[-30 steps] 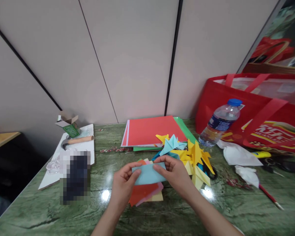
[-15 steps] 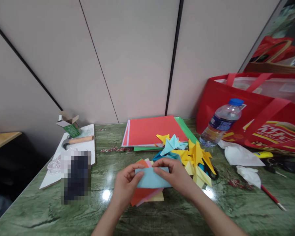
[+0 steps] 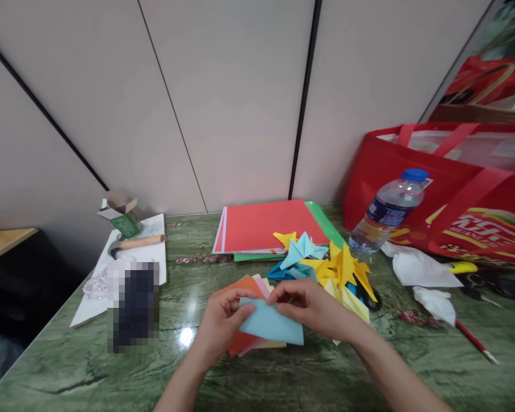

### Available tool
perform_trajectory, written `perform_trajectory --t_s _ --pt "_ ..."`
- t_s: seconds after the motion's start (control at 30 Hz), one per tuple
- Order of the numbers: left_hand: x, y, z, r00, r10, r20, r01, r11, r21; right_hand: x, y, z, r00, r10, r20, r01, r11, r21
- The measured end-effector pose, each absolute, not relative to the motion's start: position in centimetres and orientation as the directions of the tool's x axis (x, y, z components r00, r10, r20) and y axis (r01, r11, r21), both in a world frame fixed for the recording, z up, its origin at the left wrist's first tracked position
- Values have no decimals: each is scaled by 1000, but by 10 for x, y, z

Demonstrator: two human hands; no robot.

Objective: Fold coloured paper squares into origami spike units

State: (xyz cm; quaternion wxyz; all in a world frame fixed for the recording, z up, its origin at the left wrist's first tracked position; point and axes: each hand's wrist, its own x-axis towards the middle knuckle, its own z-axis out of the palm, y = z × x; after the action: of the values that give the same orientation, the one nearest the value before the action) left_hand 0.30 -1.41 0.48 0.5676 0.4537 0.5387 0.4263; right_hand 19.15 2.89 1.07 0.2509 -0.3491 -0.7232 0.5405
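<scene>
A light blue sheet of paper (image 3: 271, 325) is held up over the stacked coloured sheets, tilted with its right end lower. At its upper left, my left hand (image 3: 223, 320) is closed, pinching the paper between thumb and fingers. My right hand (image 3: 313, 306) is closed at the upper edge, thumb and index finger on the paper. Beneath lie orange, pink and pale yellow sheets of paper (image 3: 237, 343), partly covered by the hands. Just beyond my right hand are folded paper shapes (image 3: 341, 266) in yellow and blue.
Large red sheets (image 3: 264, 229) lie against the wall. On the right stand a water bottle (image 3: 388, 212) and a red bag (image 3: 450, 189), with tissues (image 3: 438, 303) and a brush (image 3: 476, 343) nearby. On the left, a white board (image 3: 92, 303) bears a wooden-handled tool (image 3: 141, 241) and small box (image 3: 126, 223).
The light blue paper has tilted, its right end dropping, and more of its face shows. My right hand has shifted slightly along the upper edge; my left hand keeps its pinch.
</scene>
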Motion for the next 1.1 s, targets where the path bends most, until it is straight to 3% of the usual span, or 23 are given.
perform_trajectory --t_s 0.17,0.6,1.1 --pt "3 -14 4 87 973 -215 44 212 976 196 30 10 -666 746 -14 232 190 -954" --pt "6 -14 5 -14 980 -199 -68 198 978 197 30 11 -642 766 -13 212 162 -964" --pt "10 -15 9 24 971 -240 -22 240 970 200 28 17 -752 659 27 233 304 -924"
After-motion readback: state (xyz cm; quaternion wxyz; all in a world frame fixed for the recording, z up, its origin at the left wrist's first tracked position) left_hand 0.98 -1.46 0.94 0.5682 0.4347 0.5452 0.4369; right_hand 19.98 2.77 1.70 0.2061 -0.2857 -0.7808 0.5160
